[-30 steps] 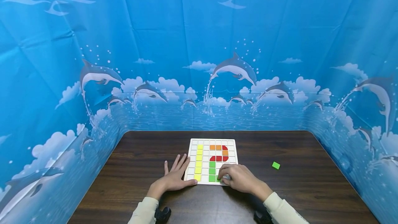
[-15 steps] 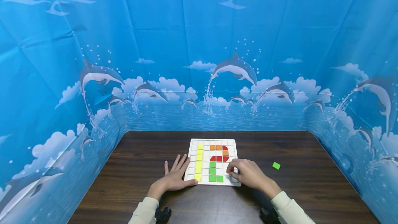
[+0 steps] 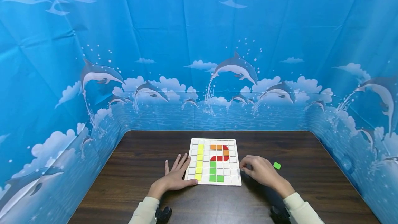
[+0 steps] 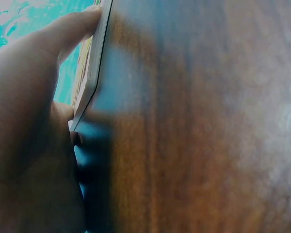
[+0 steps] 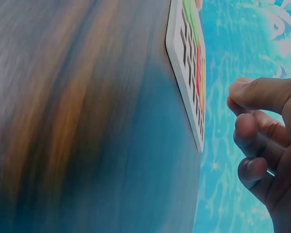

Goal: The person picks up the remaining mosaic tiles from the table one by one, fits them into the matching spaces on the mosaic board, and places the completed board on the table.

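Observation:
A white grid board [image 3: 235, 172] lies on the table with coloured tiles set in its cells. Yellow tiles [image 3: 199, 161] form a column on its left. To their right are orange tiles [image 3: 216, 147], red tiles [image 3: 219, 158] and green tiles [image 3: 212, 170]. My left hand [image 3: 174, 179] rests spread along the board's left edge, its thumb [image 4: 72, 31] at the near corner. Just off the board's right side is my right hand [image 3: 259, 170], fingers loosely bent and holding nothing. Beyond its knuckles a single green tile [image 3: 277, 165] lies on the wood.
The dark wooden table [image 3: 317, 189] has rounded far corners. A blue curtain [image 3: 155, 44] printed with dolphins stands behind it and on both sides. Black wrist devices [image 3: 163, 214] are worn below both hands.
My right hand has let go of a green tile in the bottom row of the board and moved right, off the board, towards the loose green tile. The left hand has stayed put.

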`<state>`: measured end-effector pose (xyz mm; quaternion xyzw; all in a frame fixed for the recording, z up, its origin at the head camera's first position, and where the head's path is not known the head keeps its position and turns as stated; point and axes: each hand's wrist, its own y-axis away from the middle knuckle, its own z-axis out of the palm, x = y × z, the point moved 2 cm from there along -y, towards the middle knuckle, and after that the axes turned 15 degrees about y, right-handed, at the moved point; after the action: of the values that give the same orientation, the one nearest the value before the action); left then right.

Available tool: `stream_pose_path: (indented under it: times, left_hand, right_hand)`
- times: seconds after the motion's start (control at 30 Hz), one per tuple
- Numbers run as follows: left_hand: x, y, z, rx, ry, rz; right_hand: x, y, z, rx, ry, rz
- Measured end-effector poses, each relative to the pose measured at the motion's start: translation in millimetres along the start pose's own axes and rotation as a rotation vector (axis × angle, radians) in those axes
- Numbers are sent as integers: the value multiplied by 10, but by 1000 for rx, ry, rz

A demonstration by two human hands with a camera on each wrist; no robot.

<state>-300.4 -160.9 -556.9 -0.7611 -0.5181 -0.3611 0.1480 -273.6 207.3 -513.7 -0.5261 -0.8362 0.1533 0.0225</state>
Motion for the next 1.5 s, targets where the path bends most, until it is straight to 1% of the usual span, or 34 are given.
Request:
stream_pose_path:
  times: [0.13, 0.27, 0.4, 0.5, 0.67, 0.8, 1.0, 1.1, 1.3, 1.5]
  left_hand:
    - [-29, -7, 7, 4, 9, 9]
    - [-130, -48, 55, 20, 16, 31]
    - [-189, -83, 85, 33, -6, 29]
    - [-182, -82, 82, 27, -17, 16]
    - [-115, -34, 52, 22, 20, 41]
    - [-124, -39, 58, 27, 10, 40]
    - [-145, -52, 67, 32, 3, 44]
    - [-121, -42, 60, 20, 4, 37]
    - [-10, 13, 4, -6, 20, 8]
    - [-19, 28, 11, 7, 23, 39]
  right_hand:
    - [105, 36, -48, 3, 7, 37]
    - [218, 78, -84, -7, 20, 74]
    - [344, 127, -116, -9, 27, 109]
    - [438, 171, -137, 4, 27, 116]
    - [591, 253, -158, 26, 33, 127]
    - [694, 303, -173, 36, 24, 146]
    - [803, 352, -198, 34, 15, 200]
    - [843, 371, -200, 22, 23, 220]
    - [937, 422, -175, -20, 50, 243]
    - [1034, 449, -145, -57, 78, 275]
